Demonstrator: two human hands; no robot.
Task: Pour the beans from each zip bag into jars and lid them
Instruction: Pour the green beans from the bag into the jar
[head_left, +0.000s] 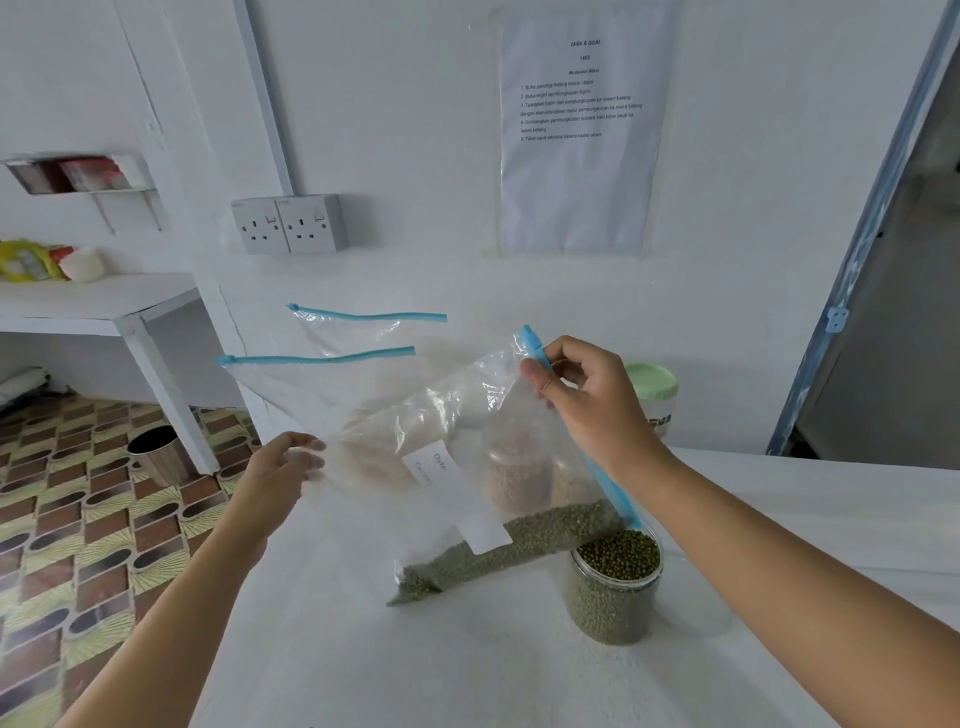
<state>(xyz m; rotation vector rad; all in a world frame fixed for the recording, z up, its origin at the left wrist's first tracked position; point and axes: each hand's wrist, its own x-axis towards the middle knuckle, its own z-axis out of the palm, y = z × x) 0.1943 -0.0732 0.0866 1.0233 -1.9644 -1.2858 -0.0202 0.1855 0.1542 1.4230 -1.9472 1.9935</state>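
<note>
Both ends of the bag (467, 431) are held: my right hand (592, 395) pinches its zip edge above the jar (615, 597), my left hand (283, 467) grips the far corner, mouth tipped down.

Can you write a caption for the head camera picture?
The left hand and right hand tilt a zip bag of green beans over an open jar.

There were three zip bags: the green-bean bag (519, 540), a middle bag (296, 387), a far bag (353, 332). Two jars showed plainly: an open jar (615, 597) and a lidded jar (655, 395). Two hands showed too: left hand (278, 467), right hand (589, 397).
</note>
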